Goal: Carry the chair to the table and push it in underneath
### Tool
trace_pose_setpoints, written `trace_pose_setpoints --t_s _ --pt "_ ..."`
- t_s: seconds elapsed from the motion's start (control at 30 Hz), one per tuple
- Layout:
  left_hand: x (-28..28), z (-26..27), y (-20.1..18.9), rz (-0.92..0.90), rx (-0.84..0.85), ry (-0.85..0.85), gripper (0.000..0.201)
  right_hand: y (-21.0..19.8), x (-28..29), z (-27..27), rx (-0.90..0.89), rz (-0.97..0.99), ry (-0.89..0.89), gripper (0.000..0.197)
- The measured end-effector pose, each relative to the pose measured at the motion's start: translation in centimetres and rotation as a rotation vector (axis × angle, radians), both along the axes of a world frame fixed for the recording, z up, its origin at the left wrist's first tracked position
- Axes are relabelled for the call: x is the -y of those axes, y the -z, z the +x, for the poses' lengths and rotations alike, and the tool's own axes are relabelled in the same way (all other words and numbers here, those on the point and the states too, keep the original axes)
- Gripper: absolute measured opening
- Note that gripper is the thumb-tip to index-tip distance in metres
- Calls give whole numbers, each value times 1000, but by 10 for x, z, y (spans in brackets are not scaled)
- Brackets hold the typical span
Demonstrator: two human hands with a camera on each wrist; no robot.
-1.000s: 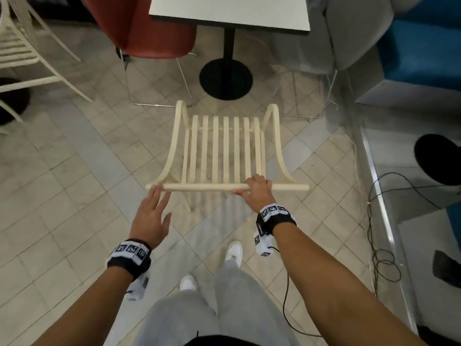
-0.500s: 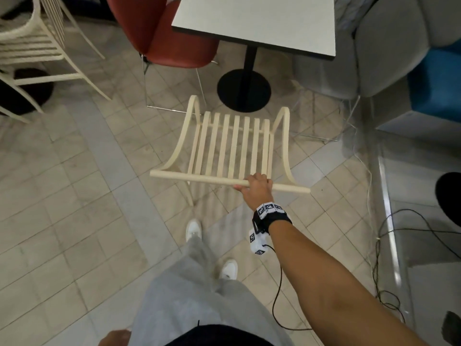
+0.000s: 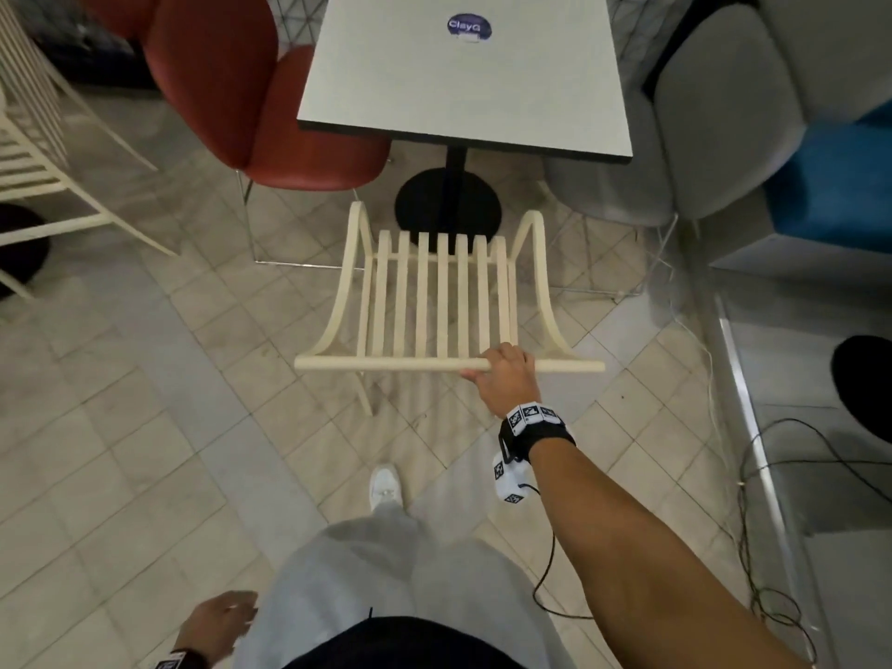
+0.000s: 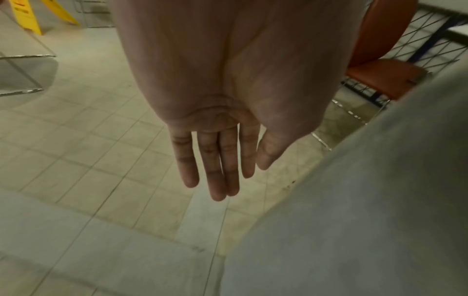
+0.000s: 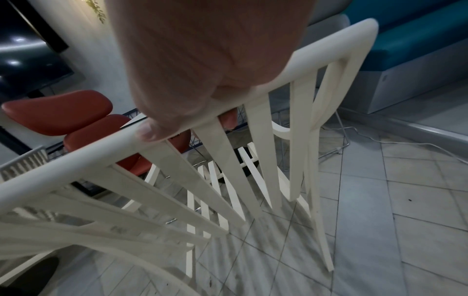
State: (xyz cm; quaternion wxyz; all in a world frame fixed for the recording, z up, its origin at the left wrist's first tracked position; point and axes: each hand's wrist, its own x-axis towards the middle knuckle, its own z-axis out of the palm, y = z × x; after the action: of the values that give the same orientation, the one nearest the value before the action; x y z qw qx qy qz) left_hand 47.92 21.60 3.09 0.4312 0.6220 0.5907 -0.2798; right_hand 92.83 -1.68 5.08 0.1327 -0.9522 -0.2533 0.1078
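One cream slatted wooden chair point(image 3: 437, 301) is standing on the tiled floor point(image 3: 120, 403) facing the white square bench's point(image 3: 463, 74) near edge. The right hand point(image 3: 507, 379) is gripping its top rail; the left hand point(image 4: 220, 152) is hanging with fingers straight, holding nothing.

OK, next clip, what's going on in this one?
A person is moving a cream slatted chair toward a white pedestal table. The right hand grips the chair's top rail; the left hand hangs open beside the leg, holding nothing. The chair faces the table, its front near the black base, not yet underneath.
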Motion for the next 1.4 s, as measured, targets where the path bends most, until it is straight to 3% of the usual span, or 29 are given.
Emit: trace_pose_setpoints --t_s 0.13,0.27,0.33,0.43,0.53,0.67,0.8,0.9,1.1,1.4 --pt "-53 36 -1 -3 15 15 20 -1 -26 30 10 -25 20 59" --pt "-85 81 0 57 24 350 27 -2 -40 56 -47 -39 30 61" --pt "-93 121 -13 206 101 534 24 -3 -42 66 -96 -46 31 64" --pt "-97 194 -39 447 384 529 20 -6 -33 74 -126 -41 34 66" --pt "-93 262 -59 679 605 590 29 -7 -11 78 -102 14 40 58" --pt "-82 328 -71 840 666 731 49 -5 26 87 -47 54 46 53" --pt "-74 364 -61 806 566 887 53 -4 52 100 -45 67 36 63" --pt "-73 370 -46 764 534 927 50 -3 60 103 -7 115 50 50" --pt "-77 375 -33 788 597 949 44 5 62 106 1 184 96 48" --pt "-39 414 -29 708 628 947 42 -10 90 169 -51 144 90 39"
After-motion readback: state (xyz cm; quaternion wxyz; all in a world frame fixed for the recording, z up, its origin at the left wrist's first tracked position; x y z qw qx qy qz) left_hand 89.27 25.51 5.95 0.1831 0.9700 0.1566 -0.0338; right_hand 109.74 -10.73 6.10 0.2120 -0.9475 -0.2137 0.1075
